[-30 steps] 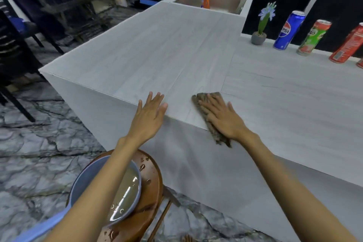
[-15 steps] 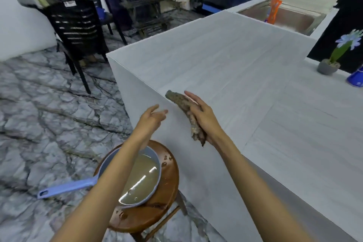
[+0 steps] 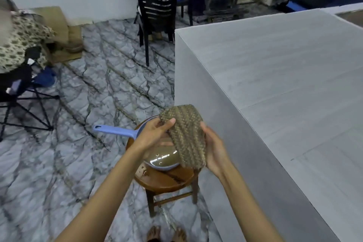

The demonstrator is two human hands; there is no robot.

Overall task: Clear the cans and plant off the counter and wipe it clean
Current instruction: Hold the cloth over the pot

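Observation:
A brown knitted cloth [image 3: 185, 135] hangs spread between both my hands, above a blue pan [image 3: 157, 155] of murky water. My left hand [image 3: 155, 133] pinches the cloth's upper left corner. My right hand [image 3: 215, 149] grips its right edge from behind. The pan rests on a round wooden stool [image 3: 167, 180] beside the pale grey counter [image 3: 284, 84], which fills the right side. The cans and the plant are out of view.
The pan's blue handle [image 3: 114, 130] sticks out to the left over the marbled floor [image 3: 78, 124]. A black plastic chair [image 3: 157, 10] stands beyond the counter's corner. A folding chair [image 3: 21, 76] draped with patterned fabric is at the far left. My feet [image 3: 167, 234] show at the bottom.
My right hand lifted the cloth off the counter's edge and carried it left over the pan. My left hand left the counter and took hold of the cloth. My view turned left and down.

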